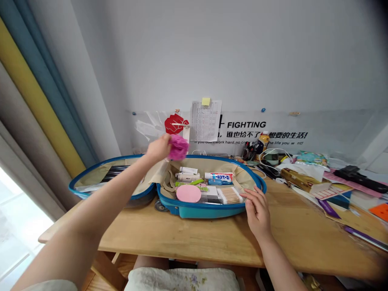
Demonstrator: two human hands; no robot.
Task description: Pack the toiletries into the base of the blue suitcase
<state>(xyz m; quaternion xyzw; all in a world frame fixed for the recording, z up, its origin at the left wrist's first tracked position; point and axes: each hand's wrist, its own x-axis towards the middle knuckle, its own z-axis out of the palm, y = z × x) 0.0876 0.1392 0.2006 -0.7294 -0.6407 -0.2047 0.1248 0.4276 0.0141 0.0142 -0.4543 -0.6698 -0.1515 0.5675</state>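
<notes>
An open blue suitcase (209,210) lies on the wooden desk (182,234), its lid (91,171) folded out to the left. Inside are a round pink case (188,193), a toothpaste tube (218,176), small white tubes (187,173) and a pack of cotton swabs (230,195). My left hand (158,148) is raised over the case's back left corner, closed on a fluffy pink puff (178,147). My right hand (257,210) rests with fingers spread at the suitcase's front right rim, next to the cotton swabs, holding nothing.
The desk's right side is crowded with papers, a box (298,180), cables, a bottle (263,141) and a black device (360,178). A printed sheet (205,121) hangs on the wall behind. Curtains (39,105) hang at the left. The desk's front edge lies just over my lap.
</notes>
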